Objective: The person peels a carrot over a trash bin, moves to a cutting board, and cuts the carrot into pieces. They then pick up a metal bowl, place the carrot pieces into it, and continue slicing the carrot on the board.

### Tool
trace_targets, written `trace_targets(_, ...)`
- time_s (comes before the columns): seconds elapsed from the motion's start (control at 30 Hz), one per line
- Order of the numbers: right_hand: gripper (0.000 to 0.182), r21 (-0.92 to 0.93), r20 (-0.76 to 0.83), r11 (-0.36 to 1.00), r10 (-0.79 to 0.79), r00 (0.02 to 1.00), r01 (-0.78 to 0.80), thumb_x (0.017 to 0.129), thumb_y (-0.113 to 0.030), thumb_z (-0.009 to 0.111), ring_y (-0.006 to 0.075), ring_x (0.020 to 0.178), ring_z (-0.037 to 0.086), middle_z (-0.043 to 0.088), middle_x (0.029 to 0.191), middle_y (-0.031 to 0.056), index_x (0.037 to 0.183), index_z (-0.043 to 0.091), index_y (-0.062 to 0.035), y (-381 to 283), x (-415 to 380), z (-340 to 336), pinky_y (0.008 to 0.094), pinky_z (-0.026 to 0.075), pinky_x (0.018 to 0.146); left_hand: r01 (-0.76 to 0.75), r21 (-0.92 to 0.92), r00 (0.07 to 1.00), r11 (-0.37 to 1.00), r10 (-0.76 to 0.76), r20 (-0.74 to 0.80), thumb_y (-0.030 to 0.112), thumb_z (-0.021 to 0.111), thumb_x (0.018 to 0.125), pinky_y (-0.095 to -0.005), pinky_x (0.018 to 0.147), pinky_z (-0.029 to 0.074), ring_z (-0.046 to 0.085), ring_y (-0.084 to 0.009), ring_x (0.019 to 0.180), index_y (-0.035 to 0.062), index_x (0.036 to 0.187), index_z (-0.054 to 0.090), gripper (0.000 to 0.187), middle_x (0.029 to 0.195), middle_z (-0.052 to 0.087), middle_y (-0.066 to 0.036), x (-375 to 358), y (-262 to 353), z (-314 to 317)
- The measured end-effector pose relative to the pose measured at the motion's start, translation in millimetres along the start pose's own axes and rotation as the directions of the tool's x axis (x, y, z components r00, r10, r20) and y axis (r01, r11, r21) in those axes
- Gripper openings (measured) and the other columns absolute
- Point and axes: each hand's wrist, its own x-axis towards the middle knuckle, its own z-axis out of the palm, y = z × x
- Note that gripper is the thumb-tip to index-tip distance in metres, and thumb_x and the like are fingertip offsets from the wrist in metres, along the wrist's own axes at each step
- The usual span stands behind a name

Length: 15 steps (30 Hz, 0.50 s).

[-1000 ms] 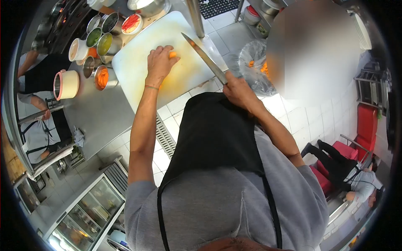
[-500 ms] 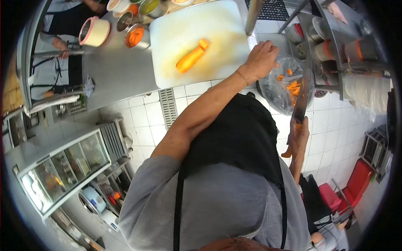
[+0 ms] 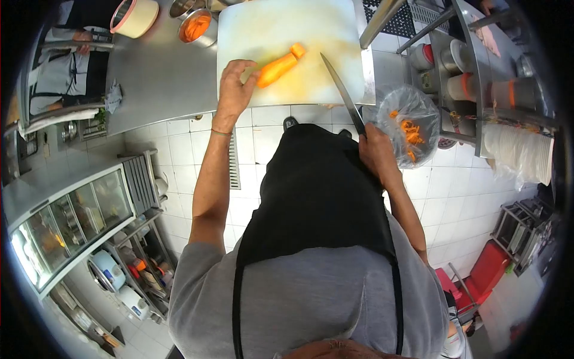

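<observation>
A peeled carrot [image 3: 277,70] lies slantwise on the white cutting board [image 3: 251,30], with a short end piece [image 3: 297,50] at its upper right tip. My left hand [image 3: 237,88] reaches over the board's left edge, thumb and fingers apart, fingertips right by the carrot's lower end. In my right hand [image 3: 376,148] is the handle of a long kitchen knife [image 3: 344,93]. Its blade points up and left, tip over the board to the right of the carrot.
A clear plastic bag lining a bin [image 3: 391,128] holds orange peelings [image 3: 411,133] on the right. Behind the board's left side stands a metal pot [image 3: 196,29] of cut carrot near a cream container [image 3: 136,17]. Shelving [image 3: 478,119] stands at the right; people are at the upper left.
My left hand has moved from above the bin to the carrot's lower end. The knife has swung left from over the bin to the board. The view has shifted slightly.
</observation>
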Motion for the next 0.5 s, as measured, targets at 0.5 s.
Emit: trace_targets(0.5, 0.032, -0.187, 0.374, 0.979, -0.003, 0.928, 0.078, 0.088, 0.0, 0.053, 0.0471, 0.08, 0.07, 0.067, 0.081, 0.0288, 0.119, 0.047, 0.005, -115.4, 56.2, -9.1, 0.0558, 0.056, 0.076, -0.1, -0.013, 0.968, 0.995, 0.1, 0.229, 0.012, 0.076, 0.085, -0.0435, 0.1, 0.047, 0.054, -0.0362, 0.112, 0.0053, 0.121, 0.062, 0.04, 0.119, 0.06, -0.013, 9.9, -0.9, 17.2)
